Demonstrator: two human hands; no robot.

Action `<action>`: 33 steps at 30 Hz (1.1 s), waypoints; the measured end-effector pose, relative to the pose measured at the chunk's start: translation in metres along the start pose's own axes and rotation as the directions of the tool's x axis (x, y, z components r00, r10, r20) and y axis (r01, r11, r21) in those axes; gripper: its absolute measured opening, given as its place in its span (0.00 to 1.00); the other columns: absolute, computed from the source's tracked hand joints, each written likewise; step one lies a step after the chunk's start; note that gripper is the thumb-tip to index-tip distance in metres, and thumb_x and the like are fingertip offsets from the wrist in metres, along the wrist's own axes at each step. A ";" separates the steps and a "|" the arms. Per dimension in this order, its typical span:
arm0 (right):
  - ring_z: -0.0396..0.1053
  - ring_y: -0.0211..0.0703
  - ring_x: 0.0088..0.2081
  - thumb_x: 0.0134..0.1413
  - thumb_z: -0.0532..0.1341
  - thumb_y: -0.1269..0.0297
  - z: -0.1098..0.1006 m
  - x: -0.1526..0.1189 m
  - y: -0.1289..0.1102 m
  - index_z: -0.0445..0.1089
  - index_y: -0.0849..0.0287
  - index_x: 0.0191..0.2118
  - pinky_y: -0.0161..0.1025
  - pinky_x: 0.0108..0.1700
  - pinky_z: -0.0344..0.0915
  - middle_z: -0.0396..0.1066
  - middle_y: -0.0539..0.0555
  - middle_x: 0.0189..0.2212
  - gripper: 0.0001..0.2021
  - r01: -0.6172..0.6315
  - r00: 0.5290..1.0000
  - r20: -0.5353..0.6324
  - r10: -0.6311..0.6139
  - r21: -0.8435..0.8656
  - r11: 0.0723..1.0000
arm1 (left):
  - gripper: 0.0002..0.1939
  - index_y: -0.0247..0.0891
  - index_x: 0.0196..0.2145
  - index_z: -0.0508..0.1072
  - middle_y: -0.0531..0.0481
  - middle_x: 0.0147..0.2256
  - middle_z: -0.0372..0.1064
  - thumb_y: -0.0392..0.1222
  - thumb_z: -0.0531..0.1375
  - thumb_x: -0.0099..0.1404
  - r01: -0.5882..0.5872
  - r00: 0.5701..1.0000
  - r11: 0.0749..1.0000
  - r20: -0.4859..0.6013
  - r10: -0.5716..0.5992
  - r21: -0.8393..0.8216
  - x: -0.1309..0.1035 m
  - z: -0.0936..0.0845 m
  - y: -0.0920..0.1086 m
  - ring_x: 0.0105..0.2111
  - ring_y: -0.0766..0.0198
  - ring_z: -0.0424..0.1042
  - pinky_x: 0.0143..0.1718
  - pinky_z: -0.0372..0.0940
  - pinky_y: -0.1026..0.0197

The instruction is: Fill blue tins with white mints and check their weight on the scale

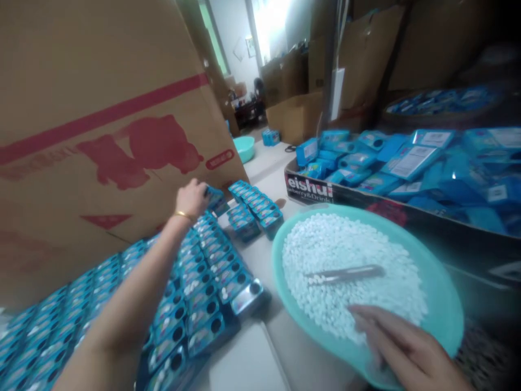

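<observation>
Head view | big round green plastic bowl [445,298]: holds tiny white round bits [317,239], shiny silver metal tweezers [345,274] on them | left hand [192,198]: left of bowl, bent fingers at small shiny blue box [216,199], can't tell if squeezing | right hand [407,342]: above bowl's near side, fingers loose, a bit apart

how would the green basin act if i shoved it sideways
The basin would probably slide sluggishly rather than tip, being wide and loaded with small white pellets. The pellets look loose, so they would likely shift and a few might hop the rim. The tongs lying on top look unsecured and could skid along.
</observation>
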State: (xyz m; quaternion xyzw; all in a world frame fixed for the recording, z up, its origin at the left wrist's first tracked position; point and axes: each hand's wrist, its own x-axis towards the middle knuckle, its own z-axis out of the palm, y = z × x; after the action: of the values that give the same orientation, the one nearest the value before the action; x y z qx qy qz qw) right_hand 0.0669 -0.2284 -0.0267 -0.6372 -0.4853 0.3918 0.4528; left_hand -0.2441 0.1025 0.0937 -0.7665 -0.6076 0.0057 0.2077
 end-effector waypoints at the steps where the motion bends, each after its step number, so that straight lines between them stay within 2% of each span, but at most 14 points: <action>1: 0.69 0.40 0.22 0.55 0.58 0.50 -0.002 0.002 -0.004 0.77 0.58 0.40 0.33 0.27 0.70 0.72 0.51 0.21 0.19 0.020 0.999 0.032 -0.019 -0.034 0.999 | 0.16 0.36 0.39 0.72 0.43 0.41 0.64 0.48 0.51 0.64 -0.063 0.997 0.997 -0.041 0.062 -0.033 -0.023 -0.021 -0.003 0.41 0.54 0.68 0.43 0.62 0.54; 4: 0.68 0.40 0.24 0.56 0.57 0.50 -0.006 0.007 -0.007 0.76 0.58 0.38 0.35 0.28 0.69 0.72 0.52 0.23 0.17 0.055 0.997 0.061 -0.048 -0.127 0.990 | 0.24 0.33 0.33 0.73 0.48 0.34 0.61 0.56 0.48 0.64 -0.301 0.953 0.937 -0.091 0.289 -0.175 -0.107 -0.075 0.001 0.35 0.64 0.67 0.40 0.62 0.58; 6: 0.68 0.41 0.24 0.56 0.58 0.50 -0.004 0.008 -0.003 0.76 0.58 0.38 0.36 0.28 0.68 0.73 0.52 0.24 0.17 0.068 0.995 0.075 -0.057 -0.152 0.986 | 0.21 0.37 0.30 0.72 0.49 0.32 0.63 0.58 0.51 0.63 -0.408 0.909 0.860 -0.047 0.415 -0.306 -0.167 -0.098 0.015 0.32 0.65 0.67 0.35 0.62 0.61; 8: 0.67 0.40 0.24 0.55 0.58 0.49 -0.003 0.008 0.001 0.75 0.58 0.37 0.37 0.27 0.67 0.73 0.53 0.25 0.17 0.082 0.995 0.076 -0.071 -0.156 0.984 | 0.17 0.41 0.29 0.72 0.49 0.33 0.66 0.54 0.52 0.65 -0.422 0.878 0.807 0.036 0.478 -0.413 -0.223 -0.107 0.035 0.30 0.64 0.67 0.30 0.62 0.63; 11: 0.65 0.37 0.21 0.54 0.59 0.47 -0.001 0.006 0.003 0.74 0.58 0.35 0.35 0.23 0.64 0.72 0.52 0.24 0.18 0.083 0.995 0.061 -0.076 -0.126 0.989 | 0.15 0.43 0.29 0.71 0.48 0.33 0.67 0.51 0.51 0.67 -0.369 0.846 0.811 0.198 0.496 -0.454 -0.283 -0.095 0.066 0.29 0.64 0.68 0.28 0.61 0.62; 14: 0.62 0.35 0.19 0.52 0.60 0.46 -0.001 0.005 0.000 0.73 0.58 0.33 0.34 0.22 0.62 0.70 0.50 0.22 0.18 0.078 0.996 0.056 -0.072 -0.101 0.992 | 0.12 0.42 0.30 0.70 0.48 0.34 0.68 0.49 0.53 0.66 -0.326 0.829 0.841 0.296 0.474 -0.432 -0.309 -0.073 0.087 0.30 0.63 0.68 0.29 0.62 0.61; 17: 0.61 0.35 0.19 0.51 0.61 0.46 -0.003 0.006 -0.001 0.72 0.59 0.31 0.35 0.22 0.61 0.67 0.49 0.19 0.18 0.084 0.995 0.060 -0.078 -0.102 0.991 | 0.10 0.40 0.32 0.69 0.47 0.35 0.68 0.47 0.55 0.66 -0.306 0.845 0.848 0.287 0.452 -0.433 -0.316 -0.063 0.094 0.33 0.61 0.69 0.32 0.64 0.60; 20: 0.60 0.36 0.19 0.52 0.61 0.48 -0.003 0.002 -0.004 0.71 0.58 0.28 0.35 0.23 0.61 0.65 0.48 0.17 0.17 0.109 0.994 0.031 -0.106 -0.123 0.986 | 0.14 0.38 0.41 0.68 0.45 0.41 0.70 0.51 0.58 0.64 -0.296 0.897 0.813 0.146 0.417 -0.501 -0.325 -0.067 0.083 0.40 0.57 0.70 0.41 0.65 0.57; 23: 0.65 0.38 0.24 0.54 0.61 0.52 0.009 -0.008 -0.020 0.73 0.58 0.29 0.36 0.29 0.64 0.68 0.49 0.20 0.14 0.232 0.973 0.021 -0.231 -0.143 0.962 | 0.18 0.39 0.46 0.67 0.45 0.44 0.71 0.53 0.57 0.65 -0.181 0.977 0.776 -0.016 0.215 -0.604 -0.346 -0.071 0.061 0.44 0.58 0.70 0.45 0.65 0.56; 25: 0.69 0.41 0.29 0.56 0.60 0.55 0.025 -0.018 -0.039 0.74 0.57 0.30 0.37 0.34 0.65 0.72 0.50 0.24 0.12 0.350 0.935 0.113 -0.337 -0.131 0.928 | 0.14 0.39 0.43 0.69 0.47 0.40 0.72 0.51 0.57 0.66 -0.047 0.999 0.738 -0.042 0.025 -0.673 -0.368 -0.067 0.046 0.40 0.61 0.72 0.43 0.66 0.59; 27: 0.71 0.41 0.32 0.57 0.60 0.58 0.049 -0.026 -0.060 0.75 0.57 0.32 0.37 0.37 0.66 0.76 0.51 0.29 0.10 0.458 0.868 0.261 -0.422 -0.092 0.884 | 0.12 0.39 0.38 0.71 0.49 0.36 0.73 0.50 0.56 0.66 0.077 0.993 0.693 -0.004 -0.114 -0.717 -0.392 -0.058 0.035 0.36 0.63 0.72 0.40 0.67 0.61; 29: 0.72 0.40 0.34 0.58 0.59 0.61 0.075 -0.031 -0.076 0.76 0.58 0.32 0.37 0.39 0.65 0.77 0.52 0.31 0.10 0.540 0.781 0.406 -0.475 -0.057 0.840 | 0.12 0.39 0.37 0.71 0.50 0.34 0.73 0.49 0.56 0.66 0.166 0.981 0.661 0.054 -0.186 -0.731 -0.414 -0.047 0.031 0.34 0.63 0.72 0.39 0.67 0.61; 31: 0.72 0.40 0.34 0.58 0.60 0.63 0.100 -0.033 -0.084 0.76 0.59 0.32 0.36 0.39 0.65 0.77 0.52 0.31 0.09 0.587 0.712 0.529 -0.461 -0.089 0.805 | 0.11 0.39 0.36 0.72 0.50 0.33 0.73 0.49 0.57 0.65 0.211 0.973 0.638 0.095 -0.212 -0.740 -0.433 -0.038 0.034 0.33 0.63 0.73 0.38 0.67 0.61; 33: 0.71 0.40 0.32 0.56 0.62 0.62 0.118 -0.031 -0.085 0.76 0.60 0.35 0.37 0.38 0.65 0.77 0.54 0.31 0.08 0.604 0.701 0.591 -0.400 -0.192 0.774 | 0.10 0.38 0.37 0.72 0.49 0.34 0.73 0.47 0.57 0.66 0.205 0.971 0.625 0.075 -0.228 -0.754 -0.445 -0.032 0.041 0.34 0.63 0.73 0.38 0.68 0.61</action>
State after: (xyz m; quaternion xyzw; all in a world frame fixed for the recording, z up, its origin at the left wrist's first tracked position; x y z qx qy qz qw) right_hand -0.0736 -0.2253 0.0234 -0.4203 -0.8111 0.3074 0.2664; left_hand -0.3139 -0.3299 0.0010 -0.7044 -0.6391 -0.2834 -0.1226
